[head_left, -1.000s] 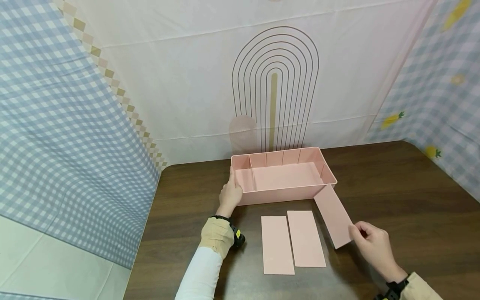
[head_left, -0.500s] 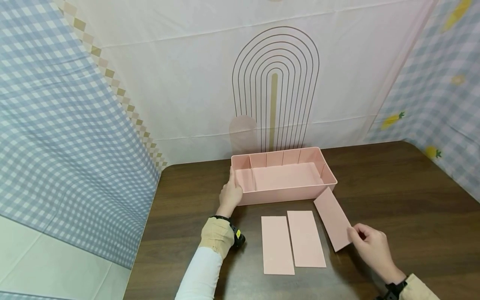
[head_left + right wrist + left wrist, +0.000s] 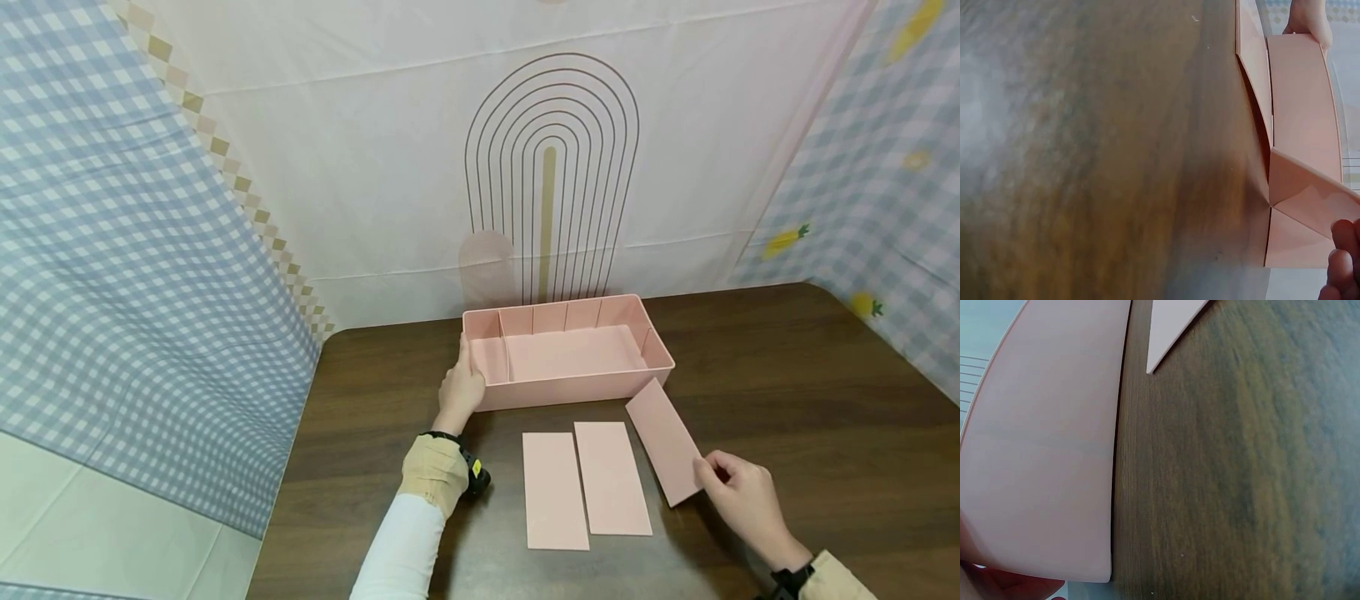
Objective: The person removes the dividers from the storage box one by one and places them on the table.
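Observation:
A long pink storage box sits at the back of the table, with a divider standing near its left end. My left hand holds the box's left end; the left wrist view shows the box's front wall. My right hand pinches one edge of a flat pink rectangular panel, tilted in front of the box's right corner. In the right wrist view this panel hides part of the box, and only some fingers show. Two similar panels, a left one and a right one, lie before the box.
The dark wood table extends on both sides of the box. A white cloth with an arch pattern hangs behind it. Checked cloths hang at the left and the right.
My right hand has drawn the panel slightly down and toward me, so its far end now sits below the box's rim. The left hand and the box have stayed put.

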A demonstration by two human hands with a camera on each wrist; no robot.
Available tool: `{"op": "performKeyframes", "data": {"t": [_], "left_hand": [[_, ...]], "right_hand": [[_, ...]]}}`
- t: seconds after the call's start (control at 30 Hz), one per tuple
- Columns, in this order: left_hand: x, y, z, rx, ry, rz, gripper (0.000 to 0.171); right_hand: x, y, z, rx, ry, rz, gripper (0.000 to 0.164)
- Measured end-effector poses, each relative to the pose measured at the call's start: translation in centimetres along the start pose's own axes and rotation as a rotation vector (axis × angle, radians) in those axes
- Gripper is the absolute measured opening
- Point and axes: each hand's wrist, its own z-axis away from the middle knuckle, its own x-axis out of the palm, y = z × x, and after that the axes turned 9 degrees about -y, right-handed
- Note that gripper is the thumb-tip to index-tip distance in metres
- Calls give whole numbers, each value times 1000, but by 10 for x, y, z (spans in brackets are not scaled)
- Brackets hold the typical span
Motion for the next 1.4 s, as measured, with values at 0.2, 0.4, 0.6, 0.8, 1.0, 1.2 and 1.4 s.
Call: {"op": "performKeyframes", "data": {"t": [0.2, 0.4, 0.6, 0.8, 1.0, 1.2, 1.4], "left_hand": [[0, 0, 1, -3, 2, -4, 58], [0, 0, 0, -8, 1, -5, 59], [0, 0, 0, -4, 2, -4, 58], [0, -1, -1, -1, 8, -11, 57], [0, 0, 0, -1, 5, -5, 58], [-1, 1, 0, -8, -2, -3, 59], [-1, 0, -1, -13, -5, -4, 58]], "right_hand": [[-1, 0, 1, 29, -28, 24, 29], [-1, 2, 1, 62, -64, 48, 28], [-2, 1, 2, 101, -106, 64, 27], [-3, 2, 3, 129, -165, 73, 28], [-3, 3, 3, 155, -227, 81, 29], [-4, 4, 3, 182, -276, 92, 31], [-8, 5, 4, 238, -359, 106, 33]]}}
